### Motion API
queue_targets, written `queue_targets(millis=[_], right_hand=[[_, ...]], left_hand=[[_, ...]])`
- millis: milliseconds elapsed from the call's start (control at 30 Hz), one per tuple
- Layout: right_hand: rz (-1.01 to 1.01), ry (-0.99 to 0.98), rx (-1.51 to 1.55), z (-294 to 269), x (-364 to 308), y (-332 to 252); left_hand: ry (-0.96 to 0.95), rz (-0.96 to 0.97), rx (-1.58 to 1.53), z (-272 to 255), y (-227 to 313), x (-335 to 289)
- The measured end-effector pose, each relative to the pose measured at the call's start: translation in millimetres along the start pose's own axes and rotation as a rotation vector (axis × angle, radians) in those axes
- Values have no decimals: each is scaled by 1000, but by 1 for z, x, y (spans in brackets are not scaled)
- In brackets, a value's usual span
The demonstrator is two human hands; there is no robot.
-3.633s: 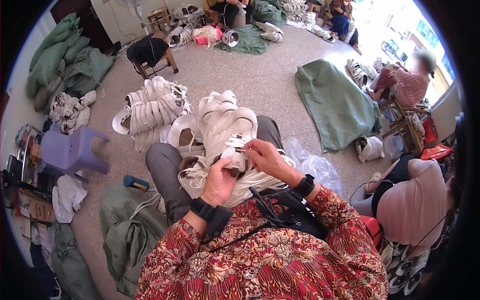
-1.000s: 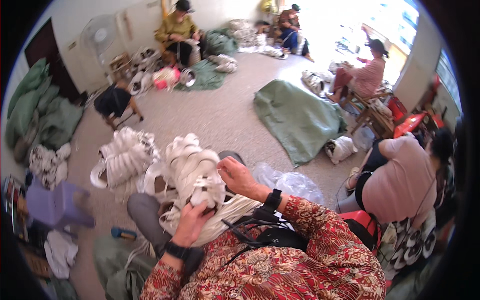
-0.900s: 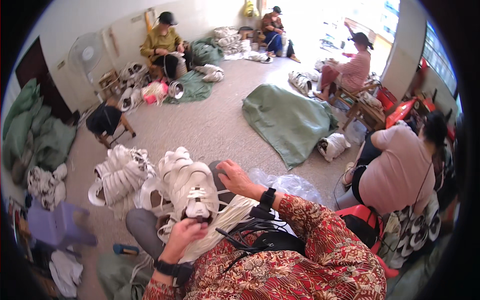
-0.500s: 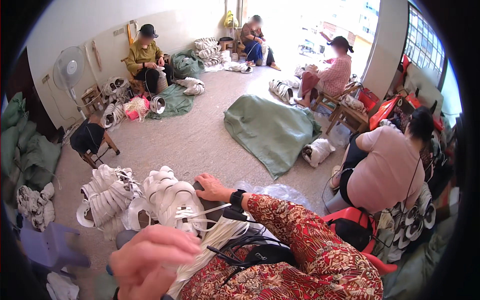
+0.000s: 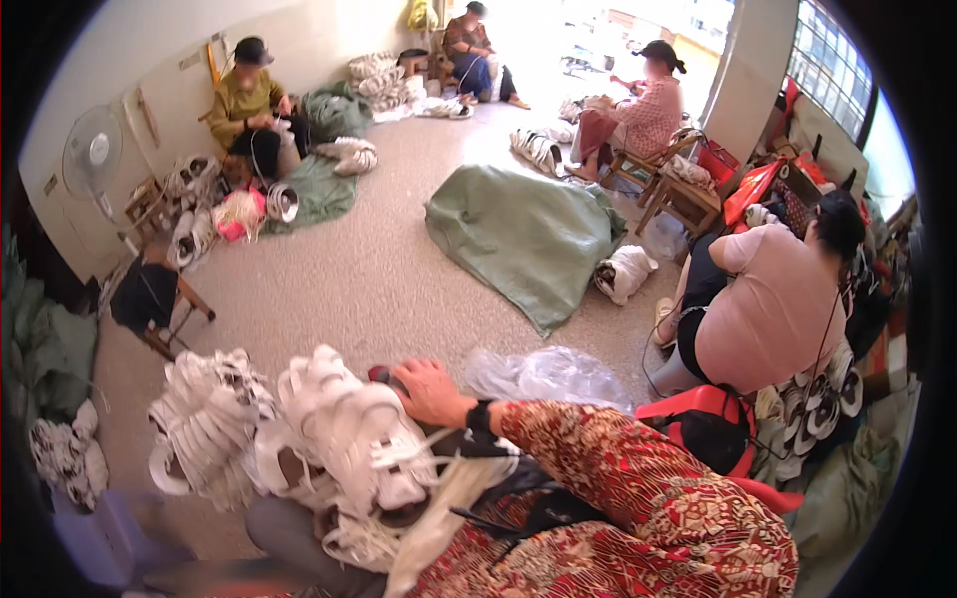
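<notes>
A big bundle of white shoe straps (image 5: 344, 448) lies on my lap, with loose white strips (image 5: 439, 503) trailing off it toward my chest. My right hand (image 5: 431, 391), a black band at its wrist, lies on the bundle's top right with fingers curled over the straps. A small dark red thing (image 5: 379, 374) pokes out just beyond the fingertips. My left hand is out of the picture. A second heap of white straps (image 5: 204, 424) sits on the floor to my left.
A crumpled clear plastic bag (image 5: 543, 374) lies right of my knee and a red bag (image 5: 713, 429) beside it. A person in pink (image 5: 773, 299) sits close on the right. A green sack (image 5: 523, 234) lies mid-floor. Other seated people (image 5: 249, 105) work by the far wall.
My head has turned up and to the right. My left hand, raised close to the camera half a second ago, has dropped out of view. My right hand stays on the bundle.
</notes>
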State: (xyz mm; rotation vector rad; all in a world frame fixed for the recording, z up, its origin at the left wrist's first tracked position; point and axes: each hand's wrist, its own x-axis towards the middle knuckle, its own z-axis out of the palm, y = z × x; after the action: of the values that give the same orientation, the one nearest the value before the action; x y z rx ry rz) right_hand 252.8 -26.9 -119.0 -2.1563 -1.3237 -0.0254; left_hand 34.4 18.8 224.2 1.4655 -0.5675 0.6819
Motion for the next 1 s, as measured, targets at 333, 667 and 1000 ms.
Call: queue_targets(millis=[333, 667, 1000], right_hand=[[34, -101, 45, -4, -5, -4], [55, -105, 56, -4, -7, 3], [-12, -47, 16, 1, 4, 2]], left_hand=[[-28, 112, 30, -73, -10, 31], [-22, 144, 62, -106, 12, 28], [-9, 143, -169, -104, -12, 17]])
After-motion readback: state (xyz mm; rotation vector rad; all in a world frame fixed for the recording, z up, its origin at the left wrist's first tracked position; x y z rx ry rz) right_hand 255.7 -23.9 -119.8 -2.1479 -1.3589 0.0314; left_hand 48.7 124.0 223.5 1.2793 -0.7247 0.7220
